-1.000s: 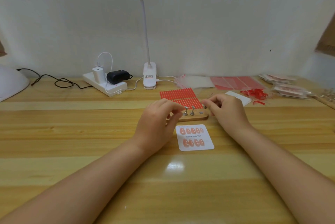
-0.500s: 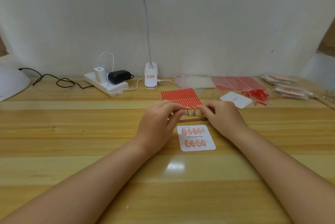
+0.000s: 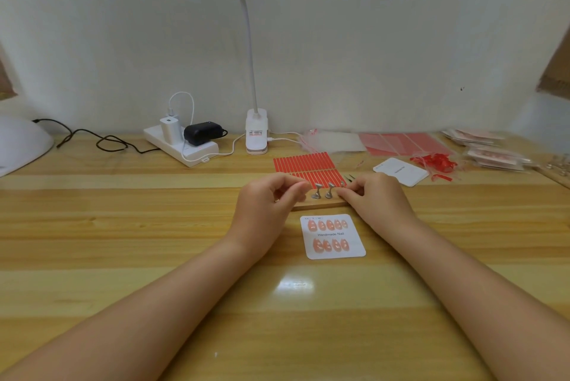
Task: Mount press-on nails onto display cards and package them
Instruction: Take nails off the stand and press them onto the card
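Observation:
A white display card [image 3: 333, 236] printed "Handmade Nail" lies flat on the desk with two rows of pink press-on nails stuck to it. Just behind it sits a wooden stand [image 3: 320, 205] carrying small metal nail holders [image 3: 317, 191]. My left hand [image 3: 268, 205] covers the stand's left end, fingers curled, thumb and forefinger meeting beside the left holder; what they hold is hidden. My right hand [image 3: 374, 197] pinches the rightmost holder [image 3: 342, 185] with its fingertips.
A sheet of red adhesive strips [image 3: 303, 163] lies behind the stand. Blank cards [image 3: 401, 171], red tape scraps [image 3: 435, 162], clear bags [image 3: 334, 140] and packed sets [image 3: 490, 155] fill the back right. A lamp base [image 3: 256, 135] and power strip [image 3: 182, 146] stand at the back.
My right hand has slid left along the stand until its fingertips reach the rightmost holder. My left hand has stayed at the stand's left end.

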Tool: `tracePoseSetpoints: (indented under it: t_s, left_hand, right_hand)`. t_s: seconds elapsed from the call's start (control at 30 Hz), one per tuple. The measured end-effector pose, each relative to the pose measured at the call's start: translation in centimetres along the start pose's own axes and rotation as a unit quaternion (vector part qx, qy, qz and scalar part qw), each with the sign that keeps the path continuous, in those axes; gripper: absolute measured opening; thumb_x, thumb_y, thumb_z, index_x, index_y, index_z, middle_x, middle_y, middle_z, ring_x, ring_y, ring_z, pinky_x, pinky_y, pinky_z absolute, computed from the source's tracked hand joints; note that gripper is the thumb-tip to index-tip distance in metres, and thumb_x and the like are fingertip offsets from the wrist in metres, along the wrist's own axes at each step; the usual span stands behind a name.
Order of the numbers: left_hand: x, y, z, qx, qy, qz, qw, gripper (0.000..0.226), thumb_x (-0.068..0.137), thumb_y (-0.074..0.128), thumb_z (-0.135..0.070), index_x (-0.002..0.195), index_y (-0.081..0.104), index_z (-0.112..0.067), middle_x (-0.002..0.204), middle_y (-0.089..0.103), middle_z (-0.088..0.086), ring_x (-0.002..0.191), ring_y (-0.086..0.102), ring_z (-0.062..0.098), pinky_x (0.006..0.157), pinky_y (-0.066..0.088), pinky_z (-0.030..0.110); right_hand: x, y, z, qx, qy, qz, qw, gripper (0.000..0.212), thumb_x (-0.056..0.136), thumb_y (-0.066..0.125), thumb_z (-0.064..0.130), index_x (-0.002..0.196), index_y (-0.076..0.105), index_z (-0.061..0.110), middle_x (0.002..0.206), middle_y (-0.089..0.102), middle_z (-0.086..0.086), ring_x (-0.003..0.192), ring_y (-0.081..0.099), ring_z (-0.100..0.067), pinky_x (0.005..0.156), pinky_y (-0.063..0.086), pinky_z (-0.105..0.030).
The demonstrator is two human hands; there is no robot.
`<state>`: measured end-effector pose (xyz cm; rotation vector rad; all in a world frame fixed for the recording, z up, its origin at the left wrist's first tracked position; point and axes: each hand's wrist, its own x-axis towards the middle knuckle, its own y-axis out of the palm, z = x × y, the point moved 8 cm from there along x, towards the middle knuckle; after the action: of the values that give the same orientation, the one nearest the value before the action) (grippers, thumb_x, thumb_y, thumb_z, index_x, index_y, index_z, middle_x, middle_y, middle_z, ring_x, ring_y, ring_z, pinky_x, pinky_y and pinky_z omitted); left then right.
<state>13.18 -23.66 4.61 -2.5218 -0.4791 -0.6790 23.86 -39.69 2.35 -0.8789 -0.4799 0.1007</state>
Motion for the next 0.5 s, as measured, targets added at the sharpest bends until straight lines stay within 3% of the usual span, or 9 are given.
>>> tracePoseSetpoints:
  t_s: [0.13,0.23,0.3,0.37,0.5]
  left_hand:
    - [0.1,0.0,0.6,-0.052,-0.034,-0.004,0.998,0.01,0.085,0.065,-0.023,0.077,0.069,-0.027,0.067,0.069,-0.011,0.064,0.062,-0.002,0.063,0.048,0.01]
    - [0.2,0.2,0.6,-0.101,-0.052,0.004,0.993,0.012,0.084,0.062,-0.028,0.078,0.071,-0.022,0.069,0.071,-0.008,0.06,0.06,-0.003,0.061,0.048,0.012]
    - [0.2,0.1,0.1,-0.111,-0.037,0.002,0.993,0.015,0.081,0.058,-0.034,0.083,0.071,-0.025,0.072,0.072,-0.01,0.061,0.06,-0.003,0.062,0.049,0.013]
    - [0.2,0.0,-0.4,-0.103,-0.009,-0.003,0.995,0.014,0.083,0.056,-0.033,0.087,0.069,-0.03,0.073,0.071,-0.015,0.063,0.06,-0.003,0.061,0.048,0.012]
    - [0.2,-0.4,-0.6,-0.082,0.007,-0.013,0.997,0.014,0.085,0.055,-0.033,0.088,0.068,-0.031,0.073,0.069,-0.015,0.07,0.062,-0.001,0.064,0.048,0.013]
  right_hand:
    - [-0.7,-0.8,0.7,-0.022,-0.025,-0.013,0.999,0.023,0.087,0.067,0.031,0.07,0.064,0.015,0.06,0.055,0.009,0.059,0.05,-0.005,0.052,0.039,-0.023]
    - [-1.5,-2.6,2.3,0.078,-0.058,-0.07,0.993,0.023,0.084,0.065,0.02,0.062,0.062,0.016,0.052,0.054,0.01,0.05,0.049,-0.004,0.051,0.04,-0.019]
    - [-1.7,-2.4,3.5,0.222,-0.032,-0.031,0.974,0.026,0.085,0.067,0.022,0.06,0.064,0.014,0.047,0.055,0.01,0.045,0.048,0.0,0.047,0.038,-0.01]
    - [-2.0,-1.0,4.7,0.33,0.004,0.052,0.942,0.024,0.084,0.069,0.03,0.069,0.07,0.01,0.048,0.057,0.01,0.043,0.047,0.002,0.044,0.038,-0.01]
    - [-2.7,0.1,5.3,0.394,0.021,0.11,0.912,0.019,0.081,0.074,0.032,0.078,0.072,0.013,0.053,0.059,0.01,0.043,0.045,-0.002,0.043,0.036,-0.016]
